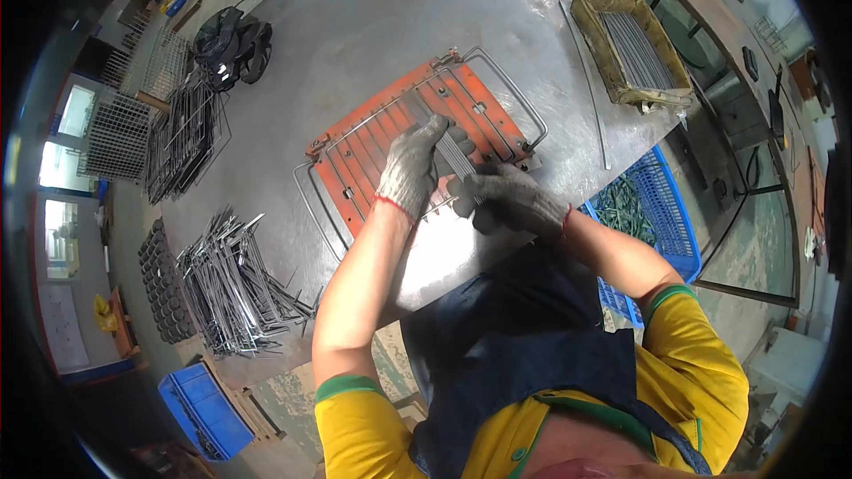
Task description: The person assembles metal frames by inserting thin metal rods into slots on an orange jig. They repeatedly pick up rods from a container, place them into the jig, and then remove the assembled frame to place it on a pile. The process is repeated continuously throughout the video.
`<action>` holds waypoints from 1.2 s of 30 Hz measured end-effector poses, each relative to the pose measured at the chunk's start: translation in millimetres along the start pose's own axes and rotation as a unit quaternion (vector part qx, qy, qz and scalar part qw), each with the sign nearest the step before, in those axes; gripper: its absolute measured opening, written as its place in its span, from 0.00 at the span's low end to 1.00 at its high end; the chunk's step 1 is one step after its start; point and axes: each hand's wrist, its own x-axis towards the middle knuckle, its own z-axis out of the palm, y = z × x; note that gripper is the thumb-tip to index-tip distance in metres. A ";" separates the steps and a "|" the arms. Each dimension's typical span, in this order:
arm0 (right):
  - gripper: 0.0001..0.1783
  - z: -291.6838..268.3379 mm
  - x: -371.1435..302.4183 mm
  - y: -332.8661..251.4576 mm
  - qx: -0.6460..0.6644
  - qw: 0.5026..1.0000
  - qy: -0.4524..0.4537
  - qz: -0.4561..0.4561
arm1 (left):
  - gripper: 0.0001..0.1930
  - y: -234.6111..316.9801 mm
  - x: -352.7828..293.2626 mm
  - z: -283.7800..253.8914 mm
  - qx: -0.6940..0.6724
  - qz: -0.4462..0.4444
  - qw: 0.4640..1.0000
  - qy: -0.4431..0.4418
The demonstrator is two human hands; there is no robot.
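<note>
Both of my gloved hands are closed around a small bundle of thin grey metal rods (pixel 455 158), held at a slant. My left hand (pixel 414 162) grips its upper left side, and my right hand (pixel 510 198) has its fingers around the lower end. Beneath and beyond them, an orange metal jig (pixel 355 135) lies on the steel table. Bent wire frames stick out past the jig's two ends, such as the wire loop (pixel 524 96) at its right. Several straight rods lie across the jig between the loops. My hands cover part of its near side.
A worn yellowish box (pixel 586 13) of straight rods stands at the table's right, beside a long thin rod (pixel 586 84). Bent wire pieces (pixel 235 288) pile up at the left, below stacked wire frames (pixel 182 137) and a black bundle (pixel 232 46). A blue crate (pixel 670 204) sits below the right edge.
</note>
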 end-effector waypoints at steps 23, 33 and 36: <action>0.09 -14.2 -2.5 -36.6 -0.665 0.714 0.189 -0.111 | 0.21 -7.8 62.3 -30.2 0.801 0.423 0.423 0.033; 0.23 -116.5 40.6 -16.6 -0.564 0.693 0.331 -0.304 | 0.25 -23.4 57.4 -12.6 0.820 0.428 0.378 -0.052; 0.23 -112.9 43.8 -3.6 -0.538 0.689 0.355 -0.331 | 0.28 -21.6 42.2 -22.9 0.833 0.410 0.367 -0.057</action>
